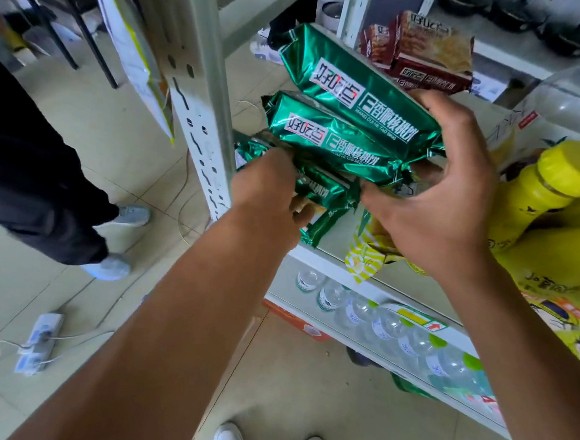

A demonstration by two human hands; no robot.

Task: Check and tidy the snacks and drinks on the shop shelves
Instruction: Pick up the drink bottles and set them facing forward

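My left hand [267,187] gripped the lowest green biscuit pack [320,201]; my right hand [435,182] clasped the two upper packs [352,93].

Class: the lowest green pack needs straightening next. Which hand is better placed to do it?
Left. The left hand grips the lowest green pack, while the right hand is busy holding the ends of the two upper packs.

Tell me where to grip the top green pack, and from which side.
Grip the top green pack across its narrow width at the near end, from the front right, probably. It is long and slim; the shelf post blocks the left and brown packs crowd its far end.
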